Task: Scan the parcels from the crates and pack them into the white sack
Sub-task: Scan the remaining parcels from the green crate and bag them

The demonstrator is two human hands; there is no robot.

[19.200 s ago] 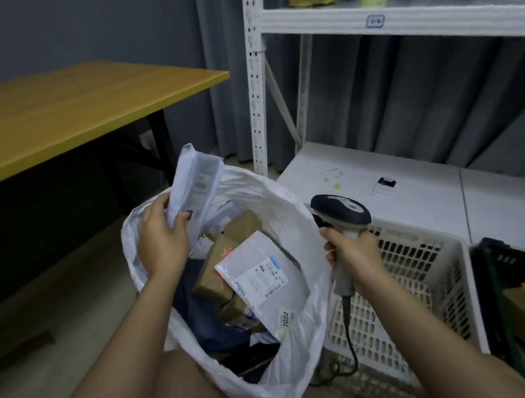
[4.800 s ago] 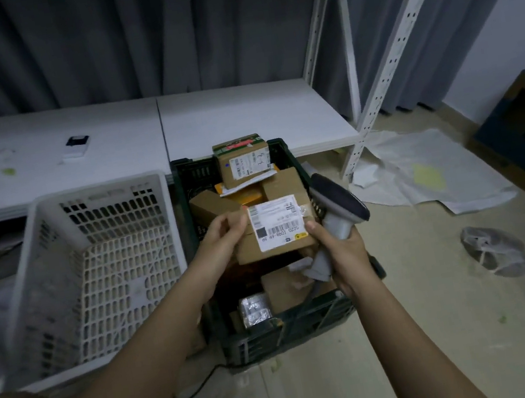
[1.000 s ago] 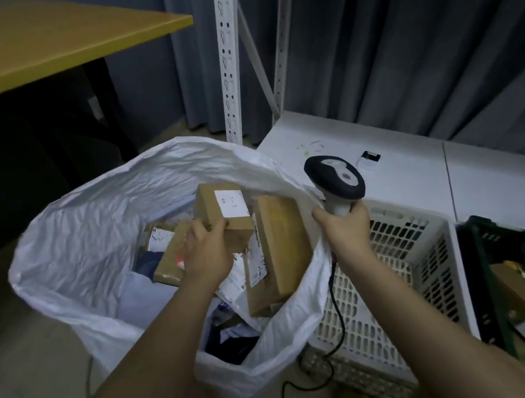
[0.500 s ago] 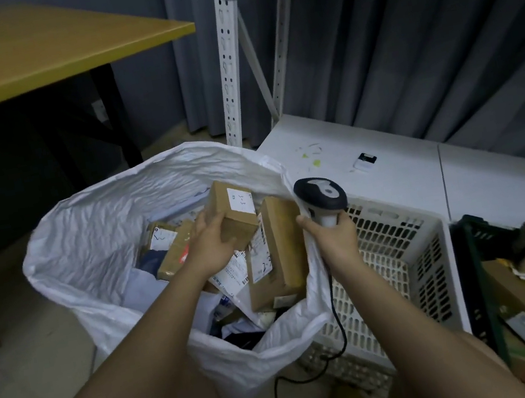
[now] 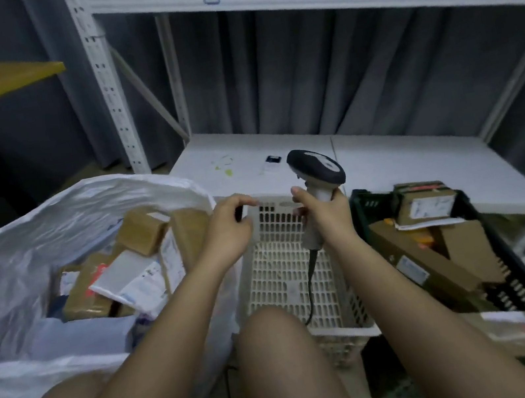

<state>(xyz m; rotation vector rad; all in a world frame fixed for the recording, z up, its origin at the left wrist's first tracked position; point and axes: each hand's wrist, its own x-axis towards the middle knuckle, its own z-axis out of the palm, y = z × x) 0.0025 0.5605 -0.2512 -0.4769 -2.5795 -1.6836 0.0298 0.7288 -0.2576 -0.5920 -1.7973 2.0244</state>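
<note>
The white sack (image 5: 21,260) on the left already holds a heap of brown parcels (image 5: 141,233) and flat mailers. The white crate (image 5: 286,264) in the middle looks emptied, while the dark crate (image 5: 495,271) on the right keeps several boxes, so I judge the job well along but unfinished. The left hand (image 5: 229,228) hangs between sack and white crate, fingers loosely curled, holding nothing. The right hand (image 5: 324,212) grips the scanner (image 5: 315,172) upright, just left of the remaining boxes.
</note>
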